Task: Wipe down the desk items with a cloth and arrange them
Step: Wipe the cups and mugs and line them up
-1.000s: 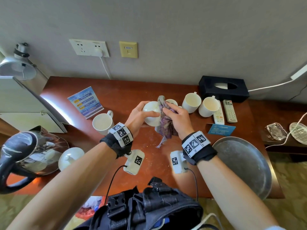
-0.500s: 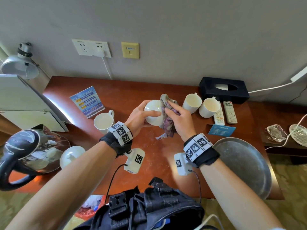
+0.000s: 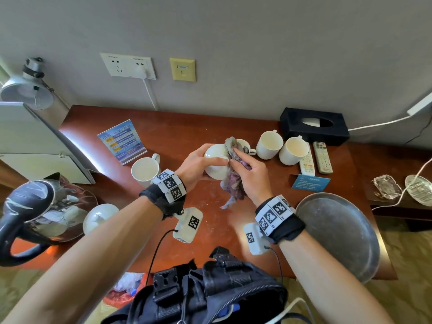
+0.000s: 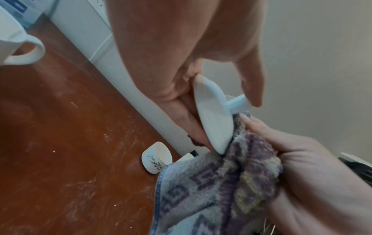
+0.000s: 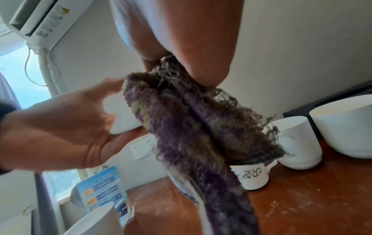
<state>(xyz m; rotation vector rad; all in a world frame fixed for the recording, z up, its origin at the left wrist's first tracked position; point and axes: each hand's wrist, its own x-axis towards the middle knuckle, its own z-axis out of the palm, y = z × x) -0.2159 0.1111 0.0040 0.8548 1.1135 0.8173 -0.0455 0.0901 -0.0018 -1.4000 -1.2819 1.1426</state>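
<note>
The wooden desk runs along the wall, and on its near right edge lies a round metal tray. At the far left, a kettle sits close to the camera. A black tissue box stands at the back, with two white mugs just in front of it and a third mug off to the left near a blue leaflet. Two remotes lie beside the right-hand mugs. A small patterned cup stands on the desk behind the hands.

Over the middle of the desk, lifted clear of it, is a white lid with a small knob. The left hand grips it, fingers curled under its rim and thumb over the top. The right hand has its fingers closed around a bunched purple patterned cloth, pressing it against the lid's face by the knob, while the loose end hangs down toward the desk.

The step in hand looks like wiping this lid. Next, the cloth likely needs working around the knob and rim, with the left hand turning the lid to offer the unwiped side, before it is set down; the other lid near the kettle and the mugs probably await the same treatment
</note>
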